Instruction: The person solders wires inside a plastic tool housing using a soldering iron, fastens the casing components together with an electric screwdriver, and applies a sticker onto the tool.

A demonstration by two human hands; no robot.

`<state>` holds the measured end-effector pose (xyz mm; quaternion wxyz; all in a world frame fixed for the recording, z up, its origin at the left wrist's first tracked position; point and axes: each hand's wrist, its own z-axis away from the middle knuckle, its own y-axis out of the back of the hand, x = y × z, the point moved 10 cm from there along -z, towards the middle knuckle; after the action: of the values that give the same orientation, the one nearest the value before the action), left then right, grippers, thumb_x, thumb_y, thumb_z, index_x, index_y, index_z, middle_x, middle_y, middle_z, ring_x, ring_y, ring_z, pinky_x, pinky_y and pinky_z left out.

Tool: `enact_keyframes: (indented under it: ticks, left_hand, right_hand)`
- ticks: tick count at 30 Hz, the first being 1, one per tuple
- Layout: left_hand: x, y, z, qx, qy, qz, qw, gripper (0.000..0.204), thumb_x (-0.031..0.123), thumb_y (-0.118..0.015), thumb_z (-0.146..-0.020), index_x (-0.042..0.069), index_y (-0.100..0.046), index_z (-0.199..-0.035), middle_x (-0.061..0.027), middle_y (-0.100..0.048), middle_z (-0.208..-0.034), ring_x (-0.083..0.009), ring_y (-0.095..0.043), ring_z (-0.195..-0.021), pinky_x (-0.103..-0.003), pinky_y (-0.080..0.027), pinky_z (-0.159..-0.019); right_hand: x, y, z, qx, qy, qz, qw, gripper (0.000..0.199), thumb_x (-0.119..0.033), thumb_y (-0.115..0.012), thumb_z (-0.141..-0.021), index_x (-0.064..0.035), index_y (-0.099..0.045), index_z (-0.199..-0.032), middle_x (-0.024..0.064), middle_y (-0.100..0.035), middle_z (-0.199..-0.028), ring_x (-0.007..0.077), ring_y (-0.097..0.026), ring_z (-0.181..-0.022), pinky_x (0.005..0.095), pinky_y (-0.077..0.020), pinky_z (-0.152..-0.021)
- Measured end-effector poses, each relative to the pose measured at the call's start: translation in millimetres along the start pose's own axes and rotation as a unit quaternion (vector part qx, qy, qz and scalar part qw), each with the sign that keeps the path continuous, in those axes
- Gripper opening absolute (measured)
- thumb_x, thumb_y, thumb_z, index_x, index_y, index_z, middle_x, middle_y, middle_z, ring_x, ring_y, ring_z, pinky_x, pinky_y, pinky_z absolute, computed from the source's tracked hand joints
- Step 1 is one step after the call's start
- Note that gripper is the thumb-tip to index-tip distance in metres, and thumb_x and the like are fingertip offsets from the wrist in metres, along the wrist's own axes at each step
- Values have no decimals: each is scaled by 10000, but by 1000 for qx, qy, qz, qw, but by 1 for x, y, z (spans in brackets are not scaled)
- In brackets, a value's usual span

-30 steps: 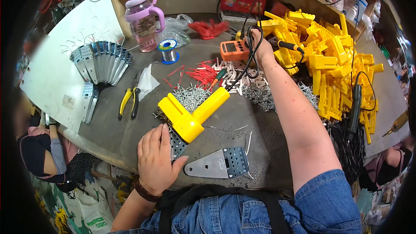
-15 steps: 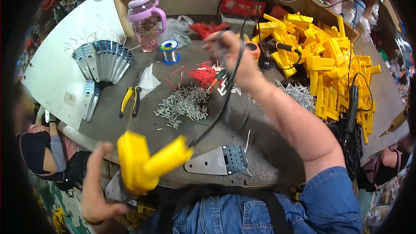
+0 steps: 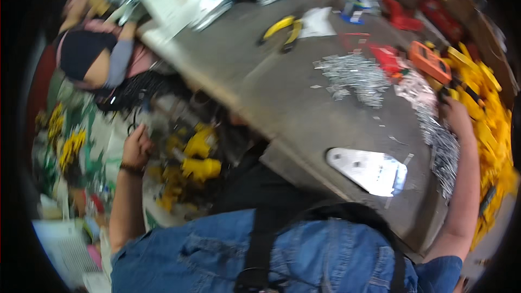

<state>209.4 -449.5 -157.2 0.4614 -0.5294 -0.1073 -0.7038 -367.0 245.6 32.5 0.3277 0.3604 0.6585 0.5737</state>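
My left hand (image 3: 138, 147) is off the table's left side, fingers closed on a thin black cable (image 3: 133, 122) that loops up above the fist. Below the table edge, near that hand, lie yellow plastic housings (image 3: 201, 168). My right hand (image 3: 457, 118) reaches over the table's right side, beside the heap of yellow plastic parts (image 3: 488, 125) and an orange tool (image 3: 430, 62). Its fingers are blurred and partly hidden, so any hold cannot be made out. A tapered metal plate (image 3: 355, 169) with holes lies on the table near me.
On the table are small metal pins (image 3: 355, 78), more silvery pieces (image 3: 445, 157), yellow-and-black pliers (image 3: 281, 32), a white scrap (image 3: 317, 23), a solder spool (image 3: 354, 11) and red pieces (image 3: 386, 58). Another person (image 3: 89, 57) sits at the far left.
The view has swung left. The yellow housing with its cable has left the table front; my left hand has moved out left, and my right hand has dropped toward the yellow heap.
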Motion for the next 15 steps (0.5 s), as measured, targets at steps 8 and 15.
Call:
enact_keyframes:
  ticks: [8,15]
  left_hand:
    - [-11,153,74,300,-159,-209,917,242,297,-599,-948,57,-574,-929,8,-475,-617,-151,-463,-560,-322,-411,-558]
    - [-131,-58,78,-203,-87,-683,696,593,252,-773,-804,1,-536,-1286,-180,-620,-1209,-296,-607,-1089,-367,-483,-926]
  right_hand:
    - [52,-53,-55,-35,-14,156,987,385,80,-607,-758,19,-551,-1134,205,-542,-1203,386,-508,-1161,412,-424,-978]
    - [47,-5,12,-6,-84,-244,966,345,-164,-595,-912,3,-547,-1210,126,-616,-1123,239,-583,-1057,311,-449,-887]
